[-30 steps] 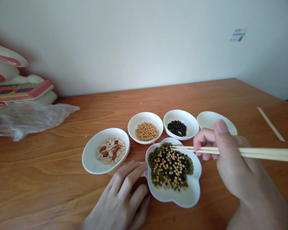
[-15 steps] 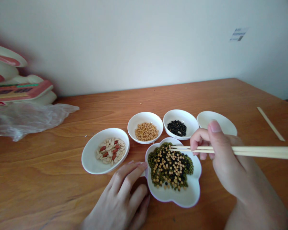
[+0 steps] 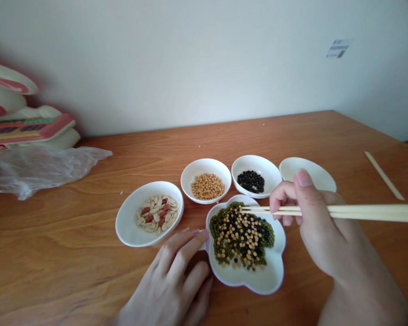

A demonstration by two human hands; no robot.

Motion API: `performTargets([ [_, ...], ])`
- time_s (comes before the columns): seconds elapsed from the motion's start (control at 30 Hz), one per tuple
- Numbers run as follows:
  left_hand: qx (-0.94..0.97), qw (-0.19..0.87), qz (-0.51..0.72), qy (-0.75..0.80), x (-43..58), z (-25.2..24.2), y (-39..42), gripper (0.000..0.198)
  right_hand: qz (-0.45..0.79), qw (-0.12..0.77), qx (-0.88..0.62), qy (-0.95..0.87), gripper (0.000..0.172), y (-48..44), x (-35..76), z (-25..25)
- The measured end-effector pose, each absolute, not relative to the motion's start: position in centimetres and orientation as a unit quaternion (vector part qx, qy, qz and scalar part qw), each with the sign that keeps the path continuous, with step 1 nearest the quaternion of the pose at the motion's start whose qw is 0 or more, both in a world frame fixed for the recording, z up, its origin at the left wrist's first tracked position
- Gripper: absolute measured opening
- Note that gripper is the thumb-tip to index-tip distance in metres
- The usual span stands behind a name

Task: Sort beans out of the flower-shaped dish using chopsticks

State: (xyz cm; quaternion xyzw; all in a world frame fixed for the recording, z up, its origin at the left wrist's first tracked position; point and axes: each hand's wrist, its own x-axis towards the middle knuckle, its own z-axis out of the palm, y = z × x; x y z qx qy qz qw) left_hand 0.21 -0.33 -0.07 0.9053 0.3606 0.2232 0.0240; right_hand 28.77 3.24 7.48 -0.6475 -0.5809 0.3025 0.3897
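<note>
A flower-shaped white dish (image 3: 258,280) holds a heap of mixed green, yellow and black beans (image 3: 241,235). My right hand (image 3: 313,222) grips a pair of wooden chopsticks (image 3: 360,212) low down, their tips over the far edge of the heap. Resting on the table, my left hand (image 3: 173,280) has its fingertips against the dish's left rim. Behind stand a bowl of peanuts (image 3: 149,213), a bowl of yellow beans (image 3: 206,180), a bowl of black beans (image 3: 256,175) and an empty white bowl (image 3: 318,174), partly hidden by my right hand.
A crumpled clear plastic bag (image 3: 37,170) lies at the far left of the wooden table (image 3: 71,253), below a stack of pink and white items (image 3: 23,127). A single loose chopstick (image 3: 383,175) lies at the far right. A wall runs behind the table.
My right hand has shifted slightly left and the chopsticks have levelled a little, tips staying over the bean heap. The left hand and the bowls have not moved.
</note>
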Motion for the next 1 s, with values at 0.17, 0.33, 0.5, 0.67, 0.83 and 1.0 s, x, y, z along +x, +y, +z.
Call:
performTargets([
  [0.17,0.908,0.017,0.222,0.354,0.28,-0.05,-0.16,0.013,0.301,0.392,-0.649,-0.578,0.077,3.29,28.61,7.81],
  [0.33,0.905,0.015,0.221,0.362,0.31,0.04,-0.29,0.013,0.305,0.391,-0.651,-0.575,0.077,3.07,28.64,7.83],
  [0.5,0.907,0.021,0.221,0.358,0.15,-0.2,-0.37,0.015,0.311,0.387,-0.644,-0.582,0.079,3.14,29.12,7.38],
  [0.67,0.906,0.02,0.223,0.36,0.11,-0.39,-0.37,0.016,0.317,0.382,-0.644,-0.582,0.078,3.28,29.01,7.23],
  [0.83,0.906,0.021,0.224,0.359,0.19,-0.32,-0.19,0.014,0.315,0.384,-0.643,-0.583,0.077,3.23,28.63,7.42],
  [1.0,0.903,0.029,0.232,0.36,0.23,-0.19,-0.24,0.014,0.304,0.392,-0.645,-0.581,0.076,3.17,28.72,7.46],
])
